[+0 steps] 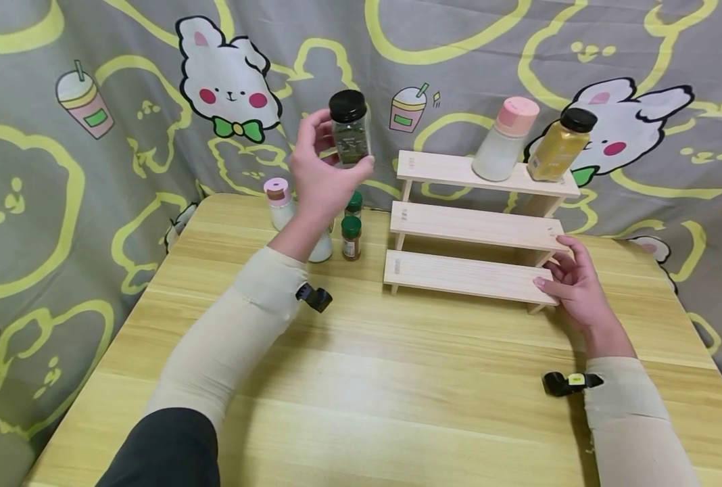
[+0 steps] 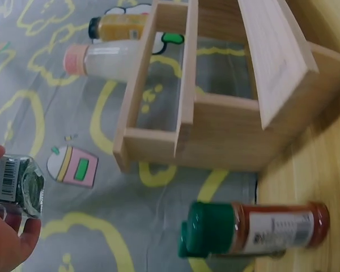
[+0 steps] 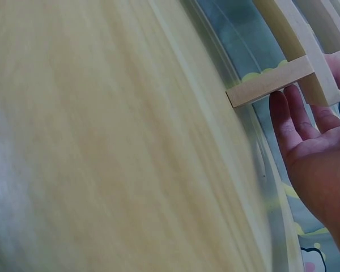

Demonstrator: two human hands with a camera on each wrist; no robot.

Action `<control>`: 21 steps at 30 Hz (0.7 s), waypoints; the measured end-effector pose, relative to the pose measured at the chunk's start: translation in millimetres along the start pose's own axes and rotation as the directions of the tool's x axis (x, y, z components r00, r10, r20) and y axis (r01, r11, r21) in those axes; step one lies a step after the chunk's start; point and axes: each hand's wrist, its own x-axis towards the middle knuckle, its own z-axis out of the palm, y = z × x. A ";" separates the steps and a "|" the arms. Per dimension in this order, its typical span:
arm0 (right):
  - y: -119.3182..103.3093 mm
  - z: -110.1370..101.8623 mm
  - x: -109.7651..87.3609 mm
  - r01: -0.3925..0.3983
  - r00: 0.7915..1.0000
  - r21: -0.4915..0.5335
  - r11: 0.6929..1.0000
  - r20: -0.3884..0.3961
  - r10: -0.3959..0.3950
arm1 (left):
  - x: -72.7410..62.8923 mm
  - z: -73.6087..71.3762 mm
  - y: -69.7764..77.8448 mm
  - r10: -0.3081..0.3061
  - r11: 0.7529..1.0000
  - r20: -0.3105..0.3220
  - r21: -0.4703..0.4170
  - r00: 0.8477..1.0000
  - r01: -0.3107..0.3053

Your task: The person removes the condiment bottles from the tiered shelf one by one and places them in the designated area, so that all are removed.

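Note:
My left hand (image 1: 321, 176) holds up a clear spice jar (image 1: 351, 140) with a black cap and dark green flakes inside. It is upright, at about the height of the top tier and left of a three-tier wooden shelf rack (image 1: 473, 226). In the left wrist view the jar's base and barcode label (image 2: 8, 178) show. My right hand (image 1: 580, 291) grips the rack's right end, thumb on the bottom tier and a finger at the middle one. Its other fingers press the rack's side support (image 3: 272, 82) in the right wrist view.
A pink-capped bottle of white contents (image 1: 496, 150) and a black-capped yellow bottle (image 1: 558, 150) stand on the top tier. Left of the rack are a green-capped red spice jar (image 1: 351, 245), another green-capped jar (image 1: 353, 203) and a pink-capped bottle (image 1: 280, 213). A patterned curtain (image 1: 446, 40) hangs behind.

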 end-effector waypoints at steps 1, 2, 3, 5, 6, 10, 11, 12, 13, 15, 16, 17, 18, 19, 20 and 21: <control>0.0 0.0 -0.1 -0.001 1.000 -0.004 1.000 -0.002 0.001 | -0.5 -3.7 -1.2 -0.002 1.000 0.000 0.007 1.000 0.002; 0.1 0.1 -0.1 -0.001 1.000 -0.009 1.000 -0.009 0.001 | -0.8 -7.3 -2.3 -0.006 1.000 -0.001 0.009 1.000 0.006; 0.1 0.3 -0.1 -0.002 1.000 -0.017 1.000 -0.016 0.002 | -1.1 -10.9 -3.6 -0.013 1.000 0.000 0.015 1.000 0.013; 0.1 0.4 0.0 -0.005 1.000 -0.022 1.000 -0.022 0.004 | -1.8 -18.0 -6.3 -0.027 0.999 0.004 0.030 1.000 0.026; 0.3 0.3 0.1 -0.006 1.000 -0.031 1.000 -0.030 0.005 | -1.9 -21.4 -8.2 -0.027 0.999 0.006 0.036 1.000 0.026; 0.8 0.2 1.0 -0.003 1.000 -0.027 1.000 -0.026 0.003 | -2.0 -36.1 -15.1 -0.020 0.998 0.003 0.061 1.000 0.020; 0.9 0.1 1.2 -0.002 1.000 -0.025 1.000 -0.025 0.002 | -1.8 -39.5 -16.4 -0.017 0.998 0.001 0.062 1.000 0.017; 1.0 0.0 1.3 -0.002 1.000 -0.023 1.000 -0.024 0.001 | -1.6 -42.8 -17.8 -0.013 0.998 -0.003 0.069 1.000 0.013; 1.0 0.1 1.4 -0.001 1.000 -0.021 1.000 -0.023 0.001 | -1.5 -46.1 -18.8 -0.013 0.997 -0.004 0.072 1.000 0.013; 1.1 0.2 1.4 -0.001 1.000 -0.013 1.000 -0.022 0.000 | -1.6 -51.6 -20.4 -0.026 0.996 -0.006 0.086 1.000 0.027; 1.2 0.1 1.3 0.000 1.000 -0.008 1.000 -0.021 0.000 | -1.6 -54.3 -21.2 -0.039 0.995 -0.009 0.094 0.999 0.039; 1.2 0.1 1.1 0.001 1.000 -0.005 1.000 -0.020 -0.001 | -1.8 -56.6 -22.0 -0.049 0.994 -0.012 0.102 0.999 0.050; 1.2 0.0 1.1 0.002 1.000 0.001 1.000 -0.019 -0.002 | -2.1 -59.1 -22.9 -0.061 0.991 -0.017 0.114 0.998 0.063; 1.3 -0.1 1.0 0.003 1.000 0.002 1.000 -0.019 -0.003 | -2.3 -61.5 -23.7 -0.074 0.989 -0.022 0.125 0.997 0.076; 1.4 -0.3 0.9 0.004 1.000 0.003 1.000 -0.020 -0.004 | -2.5 -63.9 -24.6 -0.088 0.987 -0.028 0.132 0.996 0.091; 1.4 -0.4 0.8 0.004 1.000 0.004 1.000 -0.021 -0.004 | -2.6 -66.4 -25.5 -0.100 0.985 -0.034 0.135 0.994 0.104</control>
